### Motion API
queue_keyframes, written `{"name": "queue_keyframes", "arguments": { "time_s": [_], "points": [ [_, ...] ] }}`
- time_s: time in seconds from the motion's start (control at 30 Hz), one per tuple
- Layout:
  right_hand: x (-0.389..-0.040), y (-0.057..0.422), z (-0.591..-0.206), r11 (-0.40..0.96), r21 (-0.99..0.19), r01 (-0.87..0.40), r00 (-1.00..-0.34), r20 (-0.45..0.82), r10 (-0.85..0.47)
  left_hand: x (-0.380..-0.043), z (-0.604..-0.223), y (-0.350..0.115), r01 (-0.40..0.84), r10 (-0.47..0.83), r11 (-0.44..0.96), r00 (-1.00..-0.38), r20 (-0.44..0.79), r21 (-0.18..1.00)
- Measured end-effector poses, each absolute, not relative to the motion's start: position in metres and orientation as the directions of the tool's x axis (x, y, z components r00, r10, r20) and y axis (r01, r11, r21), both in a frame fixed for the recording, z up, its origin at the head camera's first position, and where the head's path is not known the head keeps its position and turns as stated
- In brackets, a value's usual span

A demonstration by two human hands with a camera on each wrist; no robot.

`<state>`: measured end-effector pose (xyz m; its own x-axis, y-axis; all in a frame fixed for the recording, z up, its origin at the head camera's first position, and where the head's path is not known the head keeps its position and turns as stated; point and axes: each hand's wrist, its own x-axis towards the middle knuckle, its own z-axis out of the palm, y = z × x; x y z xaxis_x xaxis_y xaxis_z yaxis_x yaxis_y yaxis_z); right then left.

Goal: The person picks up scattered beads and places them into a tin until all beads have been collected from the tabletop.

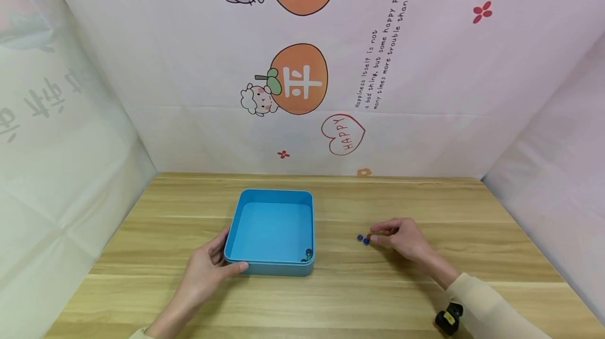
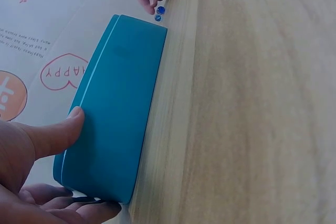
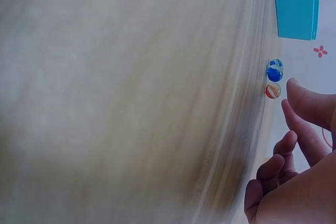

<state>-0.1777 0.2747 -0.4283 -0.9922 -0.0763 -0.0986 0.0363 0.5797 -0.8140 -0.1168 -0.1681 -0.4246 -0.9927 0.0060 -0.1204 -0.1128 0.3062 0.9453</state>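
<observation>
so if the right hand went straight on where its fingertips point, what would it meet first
Probably the red-orange marble, just ahead of the right hand, though the exact gap is unclear; two blue marbles lie close by, with the blue box farther on.

pale patterned backdrop (image 1: 425,92); wooden table (image 1: 359,297)

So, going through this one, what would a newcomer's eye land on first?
The bright blue box on the wooden table, its near left corner held by the left hand, with small dark balls in its near right corner. Next, two blue marbles and a reddish one right of it, close to the right hand.
</observation>
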Motion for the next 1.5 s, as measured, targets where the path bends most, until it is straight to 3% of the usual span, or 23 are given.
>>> {"name": "queue_keyframes", "arguments": {
  "time_s": [1.5],
  "points": [
    [-0.1828,0.2723,-0.4328,0.660,-0.748,-0.065,-0.992,-0.026,-0.127,-0.1164,-0.4240,-0.1672,-0.096,0.012,0.306,-0.994,-0.105,0.947]
  ]
}}
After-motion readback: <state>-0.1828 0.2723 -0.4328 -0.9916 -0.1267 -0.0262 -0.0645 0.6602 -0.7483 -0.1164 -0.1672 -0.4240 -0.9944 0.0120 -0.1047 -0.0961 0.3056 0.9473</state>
